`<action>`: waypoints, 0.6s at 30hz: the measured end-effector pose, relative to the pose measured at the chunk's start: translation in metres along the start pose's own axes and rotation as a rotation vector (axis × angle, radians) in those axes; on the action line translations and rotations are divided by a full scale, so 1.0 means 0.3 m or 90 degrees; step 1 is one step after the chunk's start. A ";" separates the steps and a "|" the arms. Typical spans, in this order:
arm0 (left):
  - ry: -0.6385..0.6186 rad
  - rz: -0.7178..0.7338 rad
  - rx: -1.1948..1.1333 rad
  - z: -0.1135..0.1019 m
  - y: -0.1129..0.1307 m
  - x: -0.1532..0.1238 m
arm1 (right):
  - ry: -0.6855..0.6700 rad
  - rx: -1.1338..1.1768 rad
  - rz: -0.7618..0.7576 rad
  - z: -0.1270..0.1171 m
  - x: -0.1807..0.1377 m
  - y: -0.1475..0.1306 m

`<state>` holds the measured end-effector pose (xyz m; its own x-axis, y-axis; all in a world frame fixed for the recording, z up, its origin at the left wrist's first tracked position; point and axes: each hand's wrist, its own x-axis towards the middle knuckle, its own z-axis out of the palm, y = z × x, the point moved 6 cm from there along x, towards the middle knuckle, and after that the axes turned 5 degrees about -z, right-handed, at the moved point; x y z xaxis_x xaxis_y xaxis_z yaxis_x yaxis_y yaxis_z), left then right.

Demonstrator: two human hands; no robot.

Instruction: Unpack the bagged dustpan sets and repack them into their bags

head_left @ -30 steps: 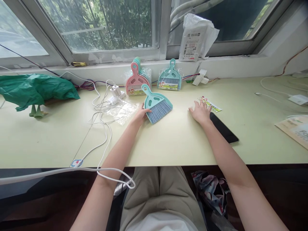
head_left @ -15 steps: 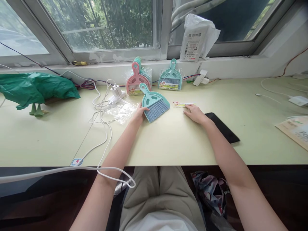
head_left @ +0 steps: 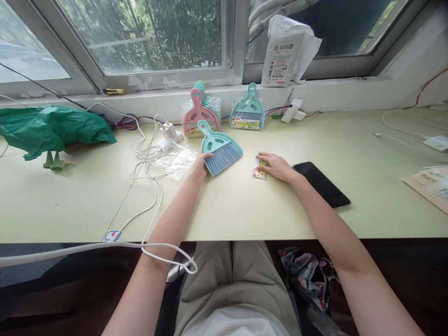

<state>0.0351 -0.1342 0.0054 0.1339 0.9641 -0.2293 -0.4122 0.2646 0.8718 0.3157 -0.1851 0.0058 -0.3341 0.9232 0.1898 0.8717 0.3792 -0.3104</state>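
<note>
My left hand (head_left: 200, 167) grips the lower left edge of a teal dustpan (head_left: 207, 136). A brush with grey-blue bristles (head_left: 224, 158) is nested in its pan, and the handle points away from me. My right hand (head_left: 276, 165) pinches a small colourful printed card (head_left: 260, 173) just above the tabletop, its fingers partly covering it. A crumpled clear plastic wrapper (head_left: 177, 161) lies left of the dustpan, close to my left hand. Behind the dustpan stands a stack of wrapped dustpan sets (head_left: 199, 114), pink in front and teal behind. Another wrapped teal set (head_left: 249, 112) leans against the wall.
A black tablet (head_left: 324, 184) lies beside my right forearm. White cables (head_left: 154, 186) run over the left of the table (head_left: 280, 214), near a charger (head_left: 168, 131). A green bag (head_left: 56, 126) is far left, a paper packet (head_left: 429, 184) far right.
My right hand has drawn the printed card slightly towards me and turned it, so more of its face shows. The dustpan has shifted a little left with my left hand.
</note>
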 end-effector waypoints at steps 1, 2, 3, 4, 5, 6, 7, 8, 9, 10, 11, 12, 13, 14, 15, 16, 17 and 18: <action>0.003 -0.001 -0.003 -0.001 -0.001 0.001 | 0.005 -0.006 0.006 -0.006 0.000 0.001; 0.007 -0.003 -0.006 -0.003 -0.002 0.003 | 0.012 -0.010 0.010 -0.012 0.000 0.000; 0.012 -0.004 -0.009 -0.006 -0.003 0.005 | 0.019 -0.013 0.011 -0.018 0.001 -0.001; 0.016 -0.006 -0.009 -0.008 -0.005 0.007 | 0.027 -0.014 0.011 -0.023 0.001 -0.004; 0.019 -0.008 -0.007 -0.011 -0.006 0.009 | 0.037 -0.017 0.013 -0.028 0.001 -0.005; 0.022 -0.009 -0.004 -0.013 -0.008 0.011 | 0.050 -0.023 0.019 -0.034 0.001 -0.005; 0.023 -0.010 0.000 -0.014 -0.008 0.012 | 0.067 -0.033 0.031 -0.040 -0.001 -0.002; 0.019 -0.010 0.003 -0.013 -0.009 0.012 | 0.084 -0.044 0.049 -0.046 -0.003 0.005; 0.011 -0.009 0.006 -0.011 -0.010 0.012 | 0.098 -0.055 0.070 -0.051 -0.007 0.013; 0.003 -0.008 0.008 -0.008 -0.010 0.011 | 0.104 -0.062 0.089 -0.053 -0.010 0.023; -0.006 -0.007 0.010 -0.005 -0.011 0.011 | 0.101 -0.064 0.104 -0.053 -0.013 0.033; -0.014 -0.006 0.012 -0.001 -0.012 0.010 | 0.093 -0.061 0.114 -0.051 -0.015 0.043; -0.020 -0.006 0.013 0.001 -0.013 0.010 | 0.084 -0.056 0.121 -0.048 -0.016 0.052; -0.023 -0.006 0.014 0.003 -0.015 0.010 | 0.075 -0.048 0.124 -0.046 -0.017 0.059; -0.025 -0.006 0.014 0.004 -0.016 0.011 | 0.071 -0.037 0.124 -0.045 -0.016 0.066; -0.027 -0.006 0.013 0.005 -0.018 0.012 | 0.070 -0.022 0.123 -0.045 -0.015 0.071; -0.029 -0.005 0.012 0.006 -0.019 0.013 | 0.070 0.001 0.122 -0.044 -0.013 0.075; -0.031 -0.004 0.010 0.006 -0.020 0.015 | 0.070 0.029 0.122 -0.043 -0.011 0.078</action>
<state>0.0398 -0.1315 -0.0001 0.1810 0.9599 -0.2139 -0.3974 0.2703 0.8769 0.3418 -0.1801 0.0098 -0.1212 0.9672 0.2233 0.8976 0.2028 -0.3913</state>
